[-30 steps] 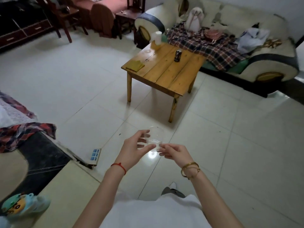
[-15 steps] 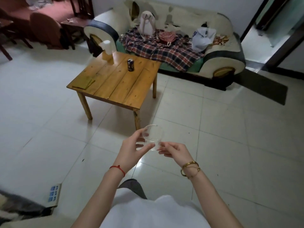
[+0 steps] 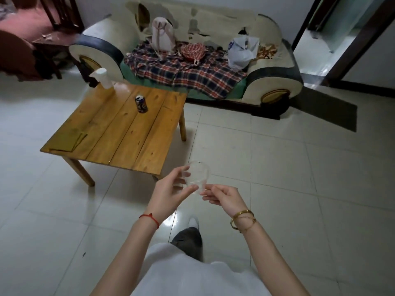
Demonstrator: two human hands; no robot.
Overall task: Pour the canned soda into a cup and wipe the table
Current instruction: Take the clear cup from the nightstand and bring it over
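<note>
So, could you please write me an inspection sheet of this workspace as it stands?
Surface: wooden table, bare planks, no spill visible.
Job's things: soda can upright on the table; clear cup held in the air, empty; yellow-green cloth flat at the table's near-left corner.
Clutter: white spray bottle at the far corner.
Grippers: left hand and right hand both hold the cup.
Cables: nothing seen.
Surroundings: sofa with plaid blanket and bags; tiled floor.

Low wooden table [image 3: 128,133], soda can [image 3: 141,104] upright, yellow cloth [image 3: 69,139] at corner, white spray bottle [image 3: 103,78]
</note>
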